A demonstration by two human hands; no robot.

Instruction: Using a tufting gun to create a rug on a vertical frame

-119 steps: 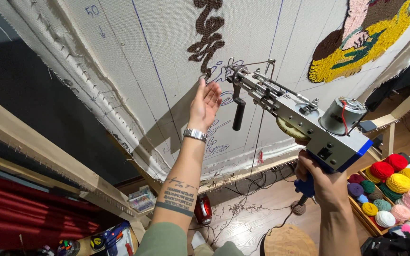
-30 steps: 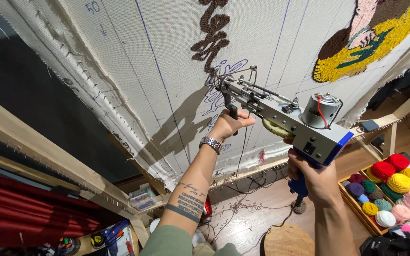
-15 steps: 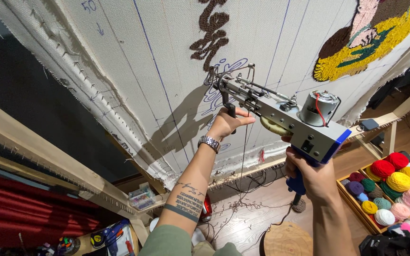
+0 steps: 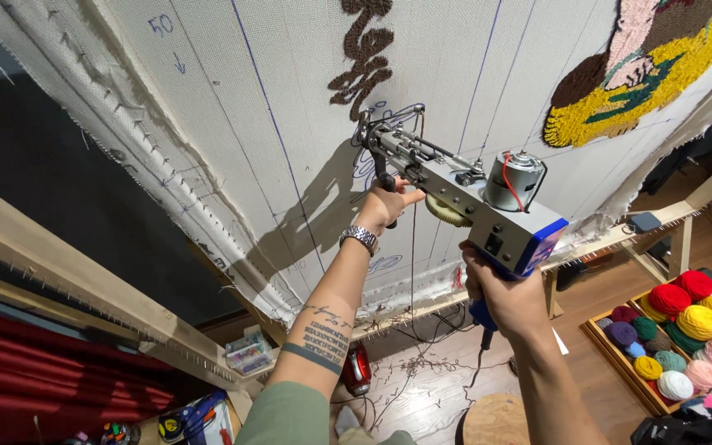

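Head view puts the tufting gun (image 4: 463, 194) just above centre, its needle end at about 11 o'clock from the motor and pressed against the stretched white backing cloth (image 4: 232, 107). I see my left hand (image 4: 389, 204) clamped around the black front handle under the gun's barrel, a metal watch (image 4: 359, 239) on that wrist and a tattooed forearm running down toward 7 o'clock. My right hand (image 4: 500, 292) is clamped on the blue rear grip below the gun's grey body, at about 5 o'clock from the left one; the two hands are apart, both on the gun. A silver motor with a red wire sits on top of the body, and a yellow gear shows on its side.

Brown tufted shapes (image 4: 364, 53) lie on the cloth at 12 o'clock from the needle, with blue drawn outlines just beside the needle tip. A larger tufted patch (image 4: 628, 82) in yellow, brown, pink and green sits at 2 o'clock. The cloth is tacked to a wooden frame (image 4: 59, 272) that crosses the left side.

At 4 o'clock, well apart from the gun, a wooden tray (image 4: 611, 358) on the floor holds balls of yarn in red, yellow, purple, green, pink and white. Loose yarn scraps lie on the wooden floor (image 4: 422, 387) below the frame.
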